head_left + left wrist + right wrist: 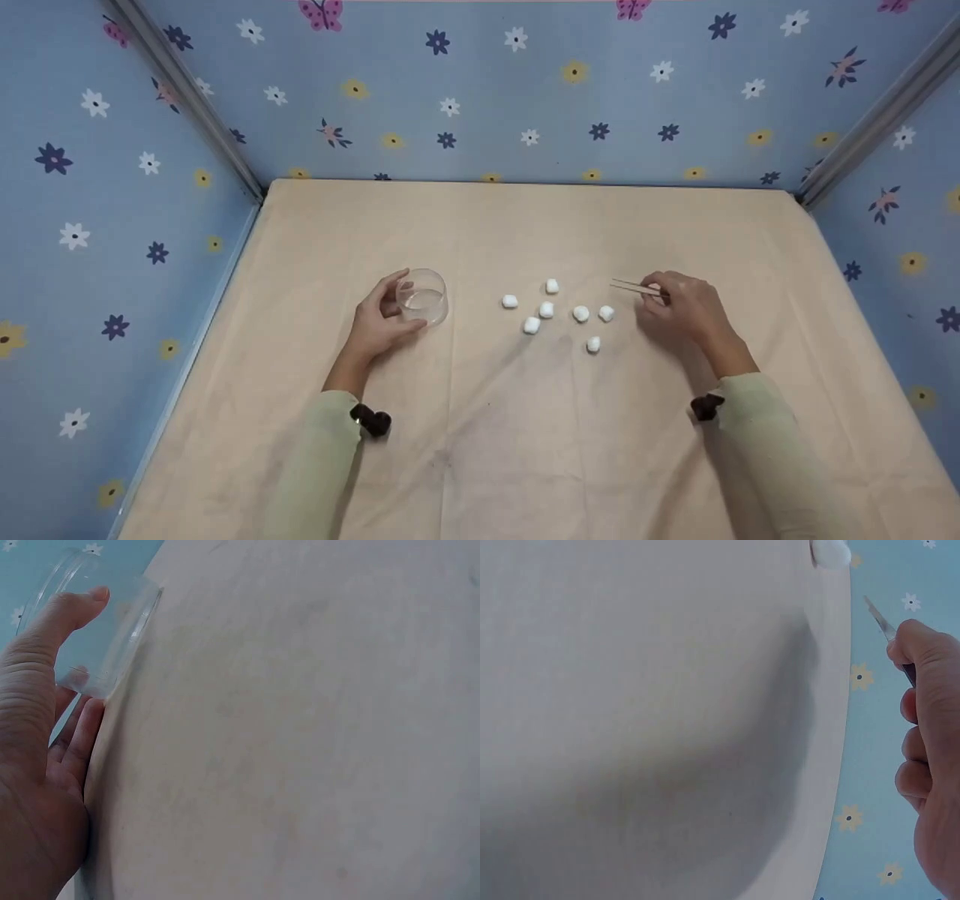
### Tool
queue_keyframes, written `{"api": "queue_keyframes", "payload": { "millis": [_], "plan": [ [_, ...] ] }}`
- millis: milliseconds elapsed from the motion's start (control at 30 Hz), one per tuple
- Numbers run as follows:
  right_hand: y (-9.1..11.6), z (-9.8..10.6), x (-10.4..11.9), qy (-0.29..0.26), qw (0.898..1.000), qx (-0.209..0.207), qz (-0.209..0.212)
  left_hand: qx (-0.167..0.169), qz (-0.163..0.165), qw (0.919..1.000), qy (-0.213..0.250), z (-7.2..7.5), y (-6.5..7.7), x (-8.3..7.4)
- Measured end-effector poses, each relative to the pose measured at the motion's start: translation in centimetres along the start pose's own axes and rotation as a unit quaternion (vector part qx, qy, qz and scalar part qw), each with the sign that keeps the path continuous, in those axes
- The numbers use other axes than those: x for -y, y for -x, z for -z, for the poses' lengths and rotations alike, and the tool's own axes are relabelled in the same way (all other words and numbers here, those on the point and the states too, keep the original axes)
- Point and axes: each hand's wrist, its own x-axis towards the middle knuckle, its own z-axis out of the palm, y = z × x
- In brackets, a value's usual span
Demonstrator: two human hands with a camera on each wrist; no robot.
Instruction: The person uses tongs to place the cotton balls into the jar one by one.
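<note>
My left hand [379, 322] grips a clear round plastic container [424, 300] from its left side, thumb at the near wall and fingers around the far side. In the left wrist view the thumb lies across the container's wall [124, 637]. My right hand [686, 304] pinches a pair of metal tweezers [630, 286] above the cloth, the two thin tips apart and pointing left with nothing between them. Between the hands several small white cotton balls [546, 309] lie scattered. One cotton ball [830, 552] shows at the top of the right wrist view.
A beige cloth [510, 420] with creases covers the table. Blue flowered panels [510, 90] stand behind it and along both sides, joined by grey metal posts [195, 97]. Dark wrist cameras [371, 420] are strapped at both sleeve cuffs.
</note>
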Motion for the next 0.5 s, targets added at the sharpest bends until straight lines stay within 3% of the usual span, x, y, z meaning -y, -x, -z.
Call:
{"api": "queue_keyframes", "payload": {
  "millis": [500],
  "plan": [
    [-1.3, -0.5, 0.9, -0.004, 0.999, -0.019, 0.048, -0.007, -0.005, 0.9999, 0.012, -0.1, 0.0, 0.2]
  ]
}}
